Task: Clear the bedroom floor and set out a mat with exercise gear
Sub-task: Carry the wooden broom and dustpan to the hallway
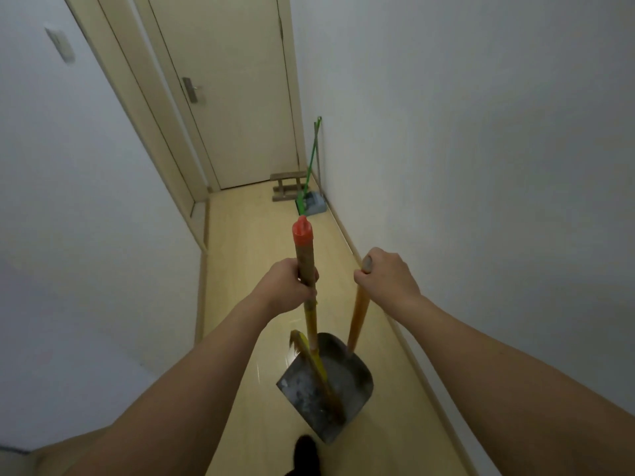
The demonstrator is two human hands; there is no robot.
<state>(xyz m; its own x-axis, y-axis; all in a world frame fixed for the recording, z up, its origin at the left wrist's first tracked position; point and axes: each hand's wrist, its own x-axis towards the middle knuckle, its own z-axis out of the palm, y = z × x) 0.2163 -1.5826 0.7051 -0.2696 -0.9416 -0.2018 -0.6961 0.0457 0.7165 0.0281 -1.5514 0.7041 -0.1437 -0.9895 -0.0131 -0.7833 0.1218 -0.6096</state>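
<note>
Two hands (338, 283), wooden handles, perhaps metal dustpan (326, 386)

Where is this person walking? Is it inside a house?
Probably a narrow indoor hallway in a home: a closed cream door at the far end, white walls close on both sides, and a green-handled mop leaning nearby.

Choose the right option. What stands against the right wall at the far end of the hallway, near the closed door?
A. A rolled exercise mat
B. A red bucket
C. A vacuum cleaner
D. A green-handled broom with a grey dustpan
D: a green-handled broom leans on the right wall beside a grey dustpan, next to the small wooden stool by the door.
</note>
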